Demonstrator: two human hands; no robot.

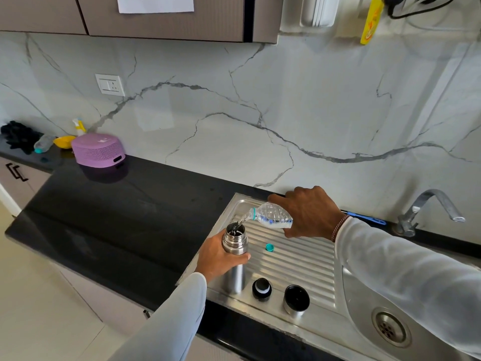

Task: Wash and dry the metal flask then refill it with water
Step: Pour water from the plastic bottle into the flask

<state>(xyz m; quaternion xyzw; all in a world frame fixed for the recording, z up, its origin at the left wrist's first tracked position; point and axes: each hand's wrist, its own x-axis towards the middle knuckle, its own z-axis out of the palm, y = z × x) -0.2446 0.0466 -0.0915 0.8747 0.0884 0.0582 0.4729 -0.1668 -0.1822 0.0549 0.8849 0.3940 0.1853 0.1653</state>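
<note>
The metal flask (235, 272) stands upright and open on the ribbed steel drainboard (294, 259). My left hand (218, 257) grips its body just below the neck. My right hand (307, 211) holds a clear plastic water bottle (270, 217) tipped on its side, and a thin stream of water runs from its mouth into the flask's opening. The bottle's teal cap (270, 247) lies loose on the drainboard. In front stand the flask's black stopper (261, 289) and its steel cup lid (296, 300).
The sink bowl with its drain (390, 328) lies to the right, under a steel tap (426, 212). A blue brush (369, 218) lies along the wall. On the black counter (117, 217) at the left sit a purple basket (98, 150), a yellow bowl (64, 141) and a black cloth (19, 136).
</note>
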